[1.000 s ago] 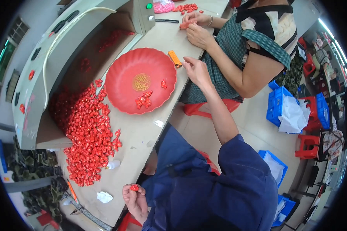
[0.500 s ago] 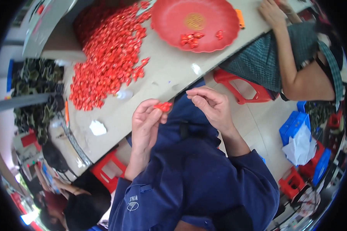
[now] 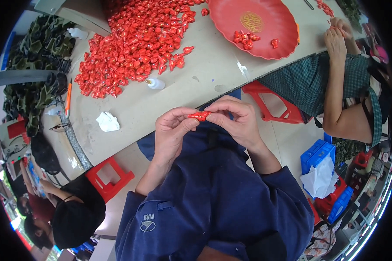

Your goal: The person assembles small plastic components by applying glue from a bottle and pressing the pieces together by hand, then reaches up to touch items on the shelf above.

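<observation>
A small shiny red plastic piece (image 3: 200, 115) is held up just off the table's near edge, in front of my body. My left hand (image 3: 172, 132) pinches its left end between thumb and fingers. On its right end, the thumb and fingers of my right hand (image 3: 239, 124) are closed too. Beyond my hands lies a large heap of similar red pieces (image 3: 135, 50) on the pale table (image 3: 217, 65). A red scalloped plate (image 3: 225, 19) stands at the far right and bears several red pieces (image 3: 247, 39).
A small white bottle (image 3: 156, 83) lies before the heap. Left of it are a crumpled white tissue (image 3: 107, 122) and an orange pen-like tool (image 3: 68, 99). Dark green parts (image 3: 39, 82) are piled at the left. A co-worker's hands (image 3: 336, 41) are at the right; red stools (image 3: 109, 178) stand nearby.
My right hand has come in from the right and now grips the red piece together with my left. The view has shifted, so the plate sits farther right.
</observation>
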Available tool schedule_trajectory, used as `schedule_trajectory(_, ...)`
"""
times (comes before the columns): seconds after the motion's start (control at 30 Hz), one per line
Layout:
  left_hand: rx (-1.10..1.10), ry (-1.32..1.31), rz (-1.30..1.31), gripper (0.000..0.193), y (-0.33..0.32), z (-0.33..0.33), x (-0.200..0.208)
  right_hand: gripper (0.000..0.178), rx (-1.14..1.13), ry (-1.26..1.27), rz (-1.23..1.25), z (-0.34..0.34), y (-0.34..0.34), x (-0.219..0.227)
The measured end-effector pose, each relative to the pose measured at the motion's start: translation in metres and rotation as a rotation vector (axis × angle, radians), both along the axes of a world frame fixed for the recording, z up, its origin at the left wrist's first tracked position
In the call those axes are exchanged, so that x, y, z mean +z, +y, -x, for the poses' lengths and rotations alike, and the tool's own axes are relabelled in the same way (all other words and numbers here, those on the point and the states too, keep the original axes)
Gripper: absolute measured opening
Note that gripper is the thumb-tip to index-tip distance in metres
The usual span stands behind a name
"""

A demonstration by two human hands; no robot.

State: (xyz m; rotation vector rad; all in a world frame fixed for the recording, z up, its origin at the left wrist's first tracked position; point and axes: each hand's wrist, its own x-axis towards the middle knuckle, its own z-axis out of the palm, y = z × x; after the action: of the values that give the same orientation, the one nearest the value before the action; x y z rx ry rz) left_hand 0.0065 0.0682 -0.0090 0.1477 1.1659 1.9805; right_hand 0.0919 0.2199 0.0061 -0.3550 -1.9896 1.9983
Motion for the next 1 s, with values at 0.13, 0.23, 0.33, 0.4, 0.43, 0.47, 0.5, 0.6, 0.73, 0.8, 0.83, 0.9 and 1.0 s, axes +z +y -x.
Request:
schedule_trajectory(0.13,0.023,0.009,-0.025,0.018,-0.004,0.001,-0.003,0.012,0.006,-0.001,-0.026,0.004,-0.004,0.0)
schedule_trajectory(0.23,0.02,0.031,-0.044,0.018,-0.006,0.003,-0.005,0.011,-0.008,0.016,-0.038,0.005,-0.007,0.001)
schedule_trajectory(0.33,0.029,0.115,-0.04,0.018,-0.005,0.004,-0.002,0.014,-0.001,0.016,-0.066,0.006,-0.006,0.003)
schedule_trajectory(0.4,0.044,0.172,-0.018,0.018,-0.004,0.004,0.002,0.015,0.018,0.125,-0.167,0.007,-0.005,-0.001)
schedule_trajectory(0.43,0.066,0.236,-0.004,0.018,-0.005,0.004,0.003,0.015,0.017,0.125,-0.167,0.007,-0.005,-0.001)
schedule_trajectory(0.47,0.088,0.299,0.011,0.018,-0.005,0.004,0.003,0.016,0.011,0.141,-0.222,0.008,-0.004,-0.001)
schedule_trajectory(0.5,0.087,0.3,0.011,0.018,-0.005,0.004,0.002,0.017,0.006,0.159,-0.278,0.009,-0.004,0.0)
schedule_trajectory(0.6,0.128,0.461,0.054,0.017,-0.007,0.004,-0.003,0.018,-0.025,0.1,-0.258,0.01,-0.008,0.004)
schedule_trajectory(0.73,0.164,0.698,0.13,0.017,-0.01,0.005,-0.005,0.019,-0.013,0.139,-0.3,0.012,-0.007,-0.001)
schedule_trajectory(0.8,0.158,0.744,0.154,0.017,-0.01,0.006,-0.004,0.018,-0.004,0.154,-0.309,0.012,-0.006,-0.001)
schedule_trajectory(0.83,0.147,0.713,0.146,0.017,-0.009,0.005,-0.003,0.018,-0.006,0.154,-0.313,0.012,-0.007,-0.001)
schedule_trajectory(0.9,0.131,0.682,0.122,0.018,-0.007,0.004,-0.003,0.016,-0.013,0.156,-0.328,0.01,-0.005,0.0)
schedule_trajectory(1.0,0.084,0.456,0.067,0.019,-0.01,0.0,-0.003,0.014,-0.026,0.172,-0.392,0.013,-0.005,0.001)
